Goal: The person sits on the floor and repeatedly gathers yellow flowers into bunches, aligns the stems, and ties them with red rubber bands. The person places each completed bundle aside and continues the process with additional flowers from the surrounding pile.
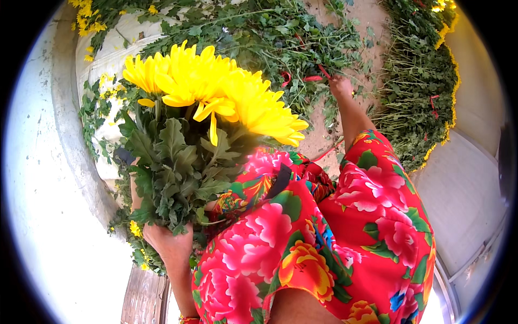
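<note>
My left hand [172,241] is closed around the leafy stems of a bunch of yellow chrysanthemums [214,93], whose large heads point up and away from me. The bunch hides part of its fingers. Farther out on the right, my right hand [342,87] grips the end of a red ribbon [323,71] just above the floor. Beside it, loops of red ribbon [286,79] lie on cut green stems and leaves [259,44]. Red floral fabric covers my arms and lap.
A long row of bundled chrysanthemums [421,93], yellow heads outward, lines the right side. Loose yellow blooms [87,16] lie at upper left on a pale sheet [109,60]. A pale curved ledge [73,121] runs along the left, with wooden slats [143,295] at lower left.
</note>
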Demonstrator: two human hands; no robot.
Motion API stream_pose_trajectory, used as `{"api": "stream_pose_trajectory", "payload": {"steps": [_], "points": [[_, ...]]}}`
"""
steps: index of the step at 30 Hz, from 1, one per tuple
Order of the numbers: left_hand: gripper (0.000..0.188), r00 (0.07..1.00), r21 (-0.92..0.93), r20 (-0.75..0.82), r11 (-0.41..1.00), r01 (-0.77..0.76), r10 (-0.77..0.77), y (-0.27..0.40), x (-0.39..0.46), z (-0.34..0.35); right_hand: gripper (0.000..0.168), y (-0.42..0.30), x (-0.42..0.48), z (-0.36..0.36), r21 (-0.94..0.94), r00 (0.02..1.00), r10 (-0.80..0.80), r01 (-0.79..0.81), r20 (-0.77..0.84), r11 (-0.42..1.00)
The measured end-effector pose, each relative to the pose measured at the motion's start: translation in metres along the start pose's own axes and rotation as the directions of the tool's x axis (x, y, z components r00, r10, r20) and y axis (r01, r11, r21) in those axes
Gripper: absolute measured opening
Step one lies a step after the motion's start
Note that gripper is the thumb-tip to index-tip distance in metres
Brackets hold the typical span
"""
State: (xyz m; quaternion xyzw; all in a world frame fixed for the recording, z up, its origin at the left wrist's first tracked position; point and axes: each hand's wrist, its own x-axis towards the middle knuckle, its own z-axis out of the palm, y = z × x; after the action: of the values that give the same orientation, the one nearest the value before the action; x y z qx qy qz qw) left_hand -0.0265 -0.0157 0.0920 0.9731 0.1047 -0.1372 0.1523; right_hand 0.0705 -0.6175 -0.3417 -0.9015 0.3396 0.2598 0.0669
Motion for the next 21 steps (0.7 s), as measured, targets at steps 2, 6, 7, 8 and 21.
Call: {"api": "stream_pose_trajectory", "payload": {"steps": [2,6,7,8,21], "points": [[0.048,0.999,0.030,0.015,0.999,0.034,-0.034,-0.002,0.002,0.000,0.027,0.021,-0.014,0.004,-0.248,0.948,-0.312,0.286,-0.069,0.925],[0.051,0.999,-0.047,0.019,0.998,-0.041,0.042,-0.007,0.017,0.003,0.016,0.034,-0.066,-0.006,0.298,0.932,-0.273,0.337,-0.237,0.893],[0.053,0.997,-0.054,0.009,0.996,-0.070,0.071,-0.009,0.024,0.004,0.014,0.025,-0.084,-0.016,0.471,0.935,-0.247,0.344,-0.256,0.812],[0.053,0.999,-0.033,0.028,0.999,-0.036,0.037,-0.012,0.032,0.004,0.026,0.009,-0.100,-0.028,0.890,0.979,-0.206,0.106,-0.014,0.444],[0.076,0.940,-0.682,0.272,0.731,0.037,0.207,0.032,0.064,-0.071,0.034,-0.304,-0.316,-0.102,0.321,0.097,-0.910,0.946,-0.403,-0.042]]}}
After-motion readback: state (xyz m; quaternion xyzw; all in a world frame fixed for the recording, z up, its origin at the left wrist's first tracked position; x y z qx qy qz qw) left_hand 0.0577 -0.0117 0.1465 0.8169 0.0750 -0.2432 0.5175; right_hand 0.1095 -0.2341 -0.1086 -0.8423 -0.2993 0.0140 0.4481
